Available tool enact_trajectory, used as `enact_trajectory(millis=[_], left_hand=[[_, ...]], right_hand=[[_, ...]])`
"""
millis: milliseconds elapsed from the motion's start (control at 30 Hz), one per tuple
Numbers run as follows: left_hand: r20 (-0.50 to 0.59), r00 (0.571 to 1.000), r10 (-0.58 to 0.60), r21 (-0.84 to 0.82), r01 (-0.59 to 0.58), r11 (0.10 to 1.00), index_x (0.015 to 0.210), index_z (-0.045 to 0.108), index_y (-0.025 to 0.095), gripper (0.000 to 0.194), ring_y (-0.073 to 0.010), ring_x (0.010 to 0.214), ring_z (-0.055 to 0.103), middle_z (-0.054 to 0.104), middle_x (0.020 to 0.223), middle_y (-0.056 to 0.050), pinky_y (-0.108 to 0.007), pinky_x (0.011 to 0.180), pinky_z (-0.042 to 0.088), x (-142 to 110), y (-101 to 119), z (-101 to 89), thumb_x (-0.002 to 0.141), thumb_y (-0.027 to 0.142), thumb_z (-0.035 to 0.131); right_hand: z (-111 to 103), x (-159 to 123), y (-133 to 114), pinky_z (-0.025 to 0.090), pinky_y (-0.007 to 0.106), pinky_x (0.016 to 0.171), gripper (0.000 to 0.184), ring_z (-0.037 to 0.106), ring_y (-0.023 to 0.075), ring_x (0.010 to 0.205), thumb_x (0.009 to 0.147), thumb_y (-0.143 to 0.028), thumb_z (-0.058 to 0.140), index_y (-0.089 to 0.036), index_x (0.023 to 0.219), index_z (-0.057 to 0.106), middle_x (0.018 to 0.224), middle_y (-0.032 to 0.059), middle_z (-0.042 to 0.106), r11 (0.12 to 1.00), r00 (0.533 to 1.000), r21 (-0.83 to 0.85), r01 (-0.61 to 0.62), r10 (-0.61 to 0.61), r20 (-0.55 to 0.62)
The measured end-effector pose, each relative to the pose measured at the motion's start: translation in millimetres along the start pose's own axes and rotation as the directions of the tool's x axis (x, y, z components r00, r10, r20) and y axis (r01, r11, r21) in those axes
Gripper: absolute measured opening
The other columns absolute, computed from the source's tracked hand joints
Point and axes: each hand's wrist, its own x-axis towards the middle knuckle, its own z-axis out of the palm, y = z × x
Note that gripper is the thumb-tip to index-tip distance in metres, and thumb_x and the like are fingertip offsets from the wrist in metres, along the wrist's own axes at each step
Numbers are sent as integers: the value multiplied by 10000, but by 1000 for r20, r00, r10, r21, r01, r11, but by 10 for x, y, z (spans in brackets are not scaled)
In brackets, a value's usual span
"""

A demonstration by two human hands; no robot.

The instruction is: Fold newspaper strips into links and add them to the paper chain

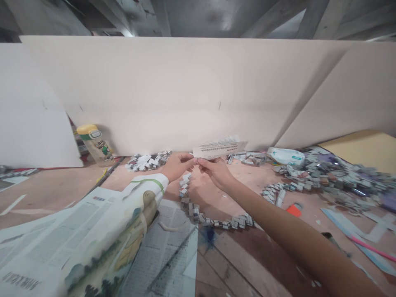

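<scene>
My left hand (178,166) and my right hand (216,171) meet above the table, both pinching the near end of a folded strip of printed paper (219,147) that sticks out to the right. The left arm wears a printed sleeve (136,214); the right forearm is bare. Under the hands a chain of folded paper links (213,220) curves across the wooden table (247,255).
An open newspaper (167,255) lies at the near left. A yellow-lidded bottle (95,144) stands at the back left against white boards (185,95). A big heap of paper chain (334,177), a white packet (286,156), an orange lighter (293,209) and paper scraps lie at the right.
</scene>
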Motion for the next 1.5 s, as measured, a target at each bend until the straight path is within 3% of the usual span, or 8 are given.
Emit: enact_trajectory(millis=[367,767,900,1000,1167,1333,1433,1500], left_hand=[[0,1000,-17,88,17,996,711,640,140,226,-122,569,609,639,657,-22,-258,597,534,26,-72,-40,750,363,649],[-3,999,-54,54,54,997,689,534,151,225,-118,561,593,602,651,-17,-287,570,555,151,-264,-232,792,335,613],[-50,998,-47,50,50,998,857,589,139,266,-130,636,610,662,819,-59,-288,584,553,154,-268,-273,748,368,669],[-64,998,-13,64,17,998,1117,597,151,498,-157,763,644,681,1033,-102,-294,673,543,113,-188,-259,707,405,722],[124,992,-12,109,-2,994,957,728,161,346,-196,823,656,736,867,-38,-324,769,516,44,-81,-170,758,436,663],[163,987,-18,86,4,996,975,730,160,349,-200,853,671,745,953,-50,-330,805,513,33,-70,-126,752,421,676],[164,986,36,22,-40,999,1077,697,165,414,-198,931,667,726,1050,-70,-314,842,509,14,-1,-97,744,412,694],[84,995,53,11,-54,998,1024,708,152,384,-190,873,672,736,990,-77,-295,793,520,-1,54,-79,740,410,702]], right_hand=[[-26,41,14,425,286,545,282,527,128,583,603,-370,803,-156,745,687,681,33,644,996,997,-72,50,-54,-50],[-353,223,-215,422,288,456,365,522,138,494,580,-440,817,-136,721,672,571,36,633,954,961,-272,124,-184,-206],[-385,205,-261,432,285,452,353,512,133,481,583,-434,816,-135,704,673,564,33,628,935,969,-330,132,-192,-157],[-359,155,-300,443,277,467,325,517,126,485,621,-432,791,-139,700,677,586,40,642,889,985,-441,128,-166,-49],[-290,113,-330,417,256,465,327,520,122,495,619,-448,789,-148,687,677,552,21,616,860,991,-493,127,-94,92],[-295,151,-334,410,254,474,374,485,103,497,662,-509,747,-151,744,679,561,0,582,942,988,-301,150,-150,24],[-287,130,-348,390,245,470,370,478,100,495,686,-501,731,-143,766,681,561,-3,574,898,987,-410,161,-136,90],[-249,90,-353,374,240,464,349,478,103,492,694,-490,726,-146,706,666,536,-6,559,836,979,-517,184,-108,175]])
